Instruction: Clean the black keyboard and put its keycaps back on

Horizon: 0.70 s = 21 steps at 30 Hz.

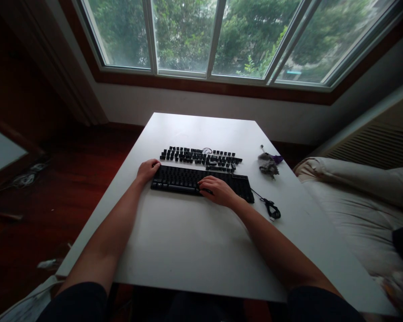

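A black keyboard lies across the middle of the white table. At its far left corner, my left hand grips the edge with closed fingers. My right hand rests over the near edge, right of the middle, its fingers bent and drawn together on the keys. Whatever is under those fingertips is too dark and hidden to make out. Loose black keycaps stand in rows just behind the keyboard, with a thin pale ring-shaped thing among them.
The keyboard's coiled black cable lies to its right. Farther back is a crumpled grey cloth with a purple part. The white table borders a pale sofa on the right; windows are beyond the far edge.
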Motion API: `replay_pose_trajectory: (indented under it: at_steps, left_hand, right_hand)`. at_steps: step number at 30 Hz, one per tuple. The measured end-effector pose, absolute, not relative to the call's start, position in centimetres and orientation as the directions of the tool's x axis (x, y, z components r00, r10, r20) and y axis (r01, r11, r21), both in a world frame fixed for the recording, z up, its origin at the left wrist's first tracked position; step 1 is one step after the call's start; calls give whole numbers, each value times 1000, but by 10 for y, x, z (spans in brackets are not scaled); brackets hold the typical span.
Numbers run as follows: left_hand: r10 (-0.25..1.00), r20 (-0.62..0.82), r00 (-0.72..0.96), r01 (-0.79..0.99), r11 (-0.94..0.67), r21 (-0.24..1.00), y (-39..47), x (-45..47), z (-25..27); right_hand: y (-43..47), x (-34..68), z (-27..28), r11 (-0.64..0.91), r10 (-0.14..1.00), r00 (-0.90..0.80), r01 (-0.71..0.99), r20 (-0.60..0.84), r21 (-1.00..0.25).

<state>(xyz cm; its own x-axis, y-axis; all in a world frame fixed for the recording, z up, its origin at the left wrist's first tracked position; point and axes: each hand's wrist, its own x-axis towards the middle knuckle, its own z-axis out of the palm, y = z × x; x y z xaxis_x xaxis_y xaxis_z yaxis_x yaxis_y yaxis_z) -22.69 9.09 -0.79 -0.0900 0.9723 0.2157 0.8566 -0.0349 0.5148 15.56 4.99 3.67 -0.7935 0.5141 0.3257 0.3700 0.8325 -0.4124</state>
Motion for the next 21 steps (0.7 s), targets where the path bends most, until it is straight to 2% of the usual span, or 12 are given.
replay_pose_trajectory:
  at_steps: [6, 17, 21]
  left_hand:
    - [974, 203, -98, 858, -21, 514, 91, -226, -7]
    - [970, 223, -92, 846, -42, 531, 92, -227, -10]
    - [975, 199, -96, 847, -25, 532, 91, -227, -9]
  right_hand:
    - [50, 156, 30, 837, 524, -775, 390, 354, -384]
    - [52, 157, 23, 812, 558, -746, 400, 364, -425]
    - [51, 157, 24, 831, 538, -758, 403, 369, -385]
